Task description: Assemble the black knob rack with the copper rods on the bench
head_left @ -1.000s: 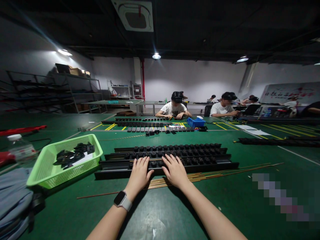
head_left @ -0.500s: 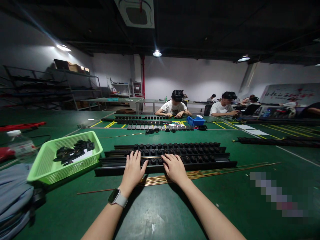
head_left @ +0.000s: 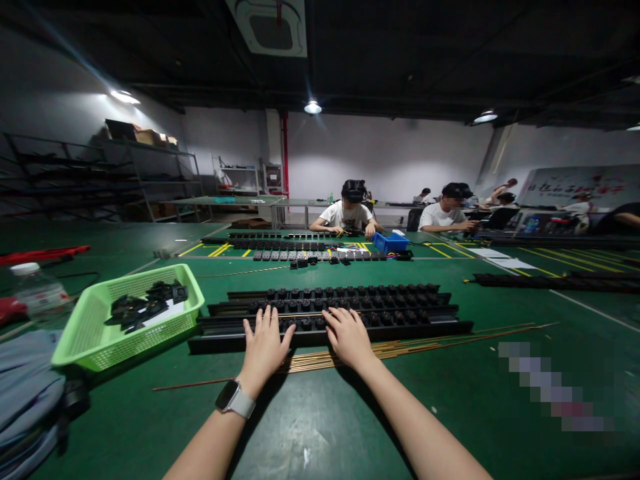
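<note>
In front of me several long black rails (head_left: 415, 329) lie side by side, holding rows of black modules (head_left: 400, 316). My left hand (head_left: 264, 341) rests on the nearer rails with its fingers spread and stretched forward. A little to its right, my right hand (head_left: 347, 337) lies over the same rails, fingers extended and apart. Between the hands a thin brass-coloured rod (head_left: 309, 314) runs along the rail, near the fingertips of both. Just in front of the rails is a bundle of loose brass-coloured rods (head_left: 313, 361), partly hidden by my wrists.
A green basket (head_left: 115, 343) with black parts stands on the left, beside a plastic bottle (head_left: 40, 290) and grey cloth (head_left: 27, 393). Across the green table, a co-worker (head_left: 345, 215) handles parts near a blue bin (head_left: 390, 243). Another person (head_left: 445, 217) sits farther right.
My left hand has shifted slightly, its little finger spreading farther left. My right hand stays about where it was. The co-worker's one hand has moved toward the blue bin.
</note>
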A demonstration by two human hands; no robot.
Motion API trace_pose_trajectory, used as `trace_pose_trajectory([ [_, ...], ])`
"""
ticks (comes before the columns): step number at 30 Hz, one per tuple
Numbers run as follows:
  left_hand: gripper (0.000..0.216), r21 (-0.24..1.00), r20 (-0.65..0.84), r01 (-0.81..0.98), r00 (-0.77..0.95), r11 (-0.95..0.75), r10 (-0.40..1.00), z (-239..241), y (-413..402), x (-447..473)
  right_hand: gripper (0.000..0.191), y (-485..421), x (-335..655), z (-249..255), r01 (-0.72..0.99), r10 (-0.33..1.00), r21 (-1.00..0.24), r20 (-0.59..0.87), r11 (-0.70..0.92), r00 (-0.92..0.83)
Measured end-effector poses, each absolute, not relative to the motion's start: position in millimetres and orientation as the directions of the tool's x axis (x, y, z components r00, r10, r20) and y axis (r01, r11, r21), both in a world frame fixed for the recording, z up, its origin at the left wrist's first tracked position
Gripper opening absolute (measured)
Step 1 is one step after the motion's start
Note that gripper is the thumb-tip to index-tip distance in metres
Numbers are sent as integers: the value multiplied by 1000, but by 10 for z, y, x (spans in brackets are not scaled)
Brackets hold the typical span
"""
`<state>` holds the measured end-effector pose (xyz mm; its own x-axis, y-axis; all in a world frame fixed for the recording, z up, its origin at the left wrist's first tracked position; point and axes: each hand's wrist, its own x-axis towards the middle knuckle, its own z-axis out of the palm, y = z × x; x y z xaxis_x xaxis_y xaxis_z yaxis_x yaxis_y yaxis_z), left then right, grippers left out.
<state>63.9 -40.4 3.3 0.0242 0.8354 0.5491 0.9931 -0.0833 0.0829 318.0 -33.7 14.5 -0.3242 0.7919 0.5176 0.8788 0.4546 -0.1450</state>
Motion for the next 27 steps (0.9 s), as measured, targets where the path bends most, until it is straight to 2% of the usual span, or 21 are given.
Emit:
trace_pose_trajectory([
  [12,66,60,594,967,165,-249,787,21,-392,668,48,-341,3179,147,880,800,-151,506,451,-323],
  [21,68,74,612,941,218,-330,760,16,-387,687,48,-346,3173,145,881,799,-149,509,449,-322],
  [27,68,54,555,923,290,-381,780,7,-400,750,49,-354,3172,153,883,803,-153,505,444,-317],
])
